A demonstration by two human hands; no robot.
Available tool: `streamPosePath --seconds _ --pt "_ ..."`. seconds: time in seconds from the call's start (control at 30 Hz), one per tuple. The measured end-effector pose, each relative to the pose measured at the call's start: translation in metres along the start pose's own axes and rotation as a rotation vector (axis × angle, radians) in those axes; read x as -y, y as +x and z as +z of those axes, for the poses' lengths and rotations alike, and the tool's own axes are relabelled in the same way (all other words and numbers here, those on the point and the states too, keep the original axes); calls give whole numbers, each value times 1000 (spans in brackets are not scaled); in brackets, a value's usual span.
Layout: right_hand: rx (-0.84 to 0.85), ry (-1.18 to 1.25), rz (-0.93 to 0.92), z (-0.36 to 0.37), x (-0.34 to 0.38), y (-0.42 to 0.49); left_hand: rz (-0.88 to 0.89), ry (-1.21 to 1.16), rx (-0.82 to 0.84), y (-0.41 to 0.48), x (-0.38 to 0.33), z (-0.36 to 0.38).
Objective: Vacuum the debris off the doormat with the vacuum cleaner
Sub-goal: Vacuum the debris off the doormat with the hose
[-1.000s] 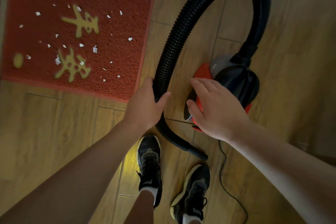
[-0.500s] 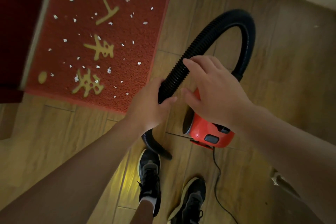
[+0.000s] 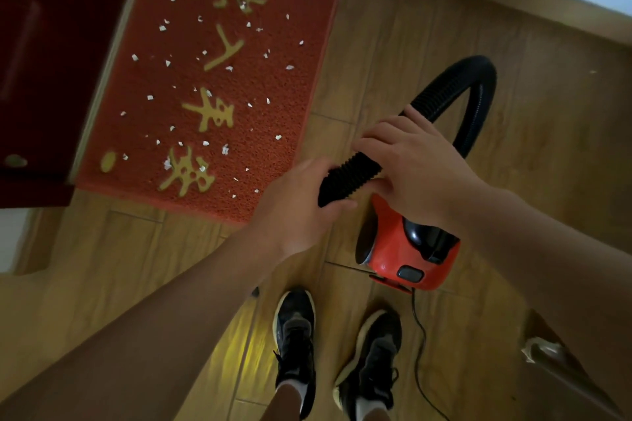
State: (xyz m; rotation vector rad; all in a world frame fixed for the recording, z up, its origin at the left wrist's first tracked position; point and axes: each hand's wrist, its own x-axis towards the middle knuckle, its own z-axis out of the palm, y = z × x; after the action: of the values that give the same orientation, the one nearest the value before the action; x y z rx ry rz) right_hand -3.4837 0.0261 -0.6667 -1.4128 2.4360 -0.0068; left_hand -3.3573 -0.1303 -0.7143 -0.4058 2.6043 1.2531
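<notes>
place: home entryway | evid: doormat by red door, wood floor

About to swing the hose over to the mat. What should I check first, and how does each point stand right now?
1. Left hand grips the hose: ok.
2. Right hand holds the hose further along, fingers curled over it: ok.
3. Nozzle end free and aimed: cannot tell, it is hidden beneath the left hand.
4. Doormat cleaned: not ok, white scraps lie across it.
5. Vacuum cleaner body resting on the floor beside the doormat: ok.
6. Cord clear of the feet: not ok, it trails close beside the right shoe.
</notes>
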Motion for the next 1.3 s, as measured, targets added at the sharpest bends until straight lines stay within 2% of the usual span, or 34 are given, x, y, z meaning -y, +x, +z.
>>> streamPosePath --seconds 0.3,0.57,0.73,0.93,1.2,1.3 --pt "-64 104 19 2 -5 -20 -63 -7 -1 -35 15 2" --pt "-92 134 10 -2 -13 -39 -225 -20 0 -62 40 5" --pt "-82 128 28 -3 -14 -51 -163 60 -79 -74 35 4" --pt "8 115 -24 -11 4 -50 -100 129 -73 -95 27 -7" --pt "71 98 -207 -35 54 -31 -14 119 -132 -98 -6 -17" --pt "127 46 -215 -43 65 -23 -19 109 -145 -98 -13 -18"
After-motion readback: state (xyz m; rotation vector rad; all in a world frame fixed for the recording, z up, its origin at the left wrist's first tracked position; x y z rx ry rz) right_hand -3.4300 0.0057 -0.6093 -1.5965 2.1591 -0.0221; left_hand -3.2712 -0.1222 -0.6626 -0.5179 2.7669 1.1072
